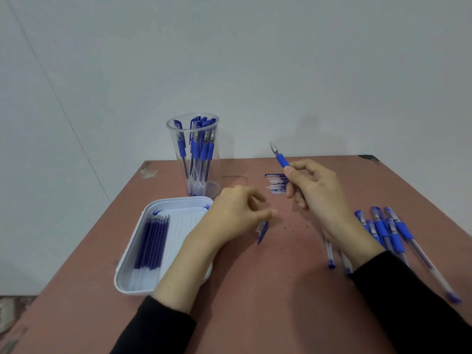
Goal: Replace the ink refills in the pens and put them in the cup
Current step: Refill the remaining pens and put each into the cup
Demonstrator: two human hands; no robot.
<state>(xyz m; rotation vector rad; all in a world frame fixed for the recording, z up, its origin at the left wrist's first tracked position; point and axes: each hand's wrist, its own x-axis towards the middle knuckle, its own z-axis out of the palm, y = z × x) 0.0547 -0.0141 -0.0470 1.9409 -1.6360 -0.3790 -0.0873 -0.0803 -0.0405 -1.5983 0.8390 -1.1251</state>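
Head: pen [282,159] half behind right hand [316,192]

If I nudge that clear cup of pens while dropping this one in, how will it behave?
The clear cup is tall and narrower at its base, so it may tip rather than slide. The pens in it stand nearly to the rim, probably making it top-heavy. Its smooth clear wall could slip in a light grip.
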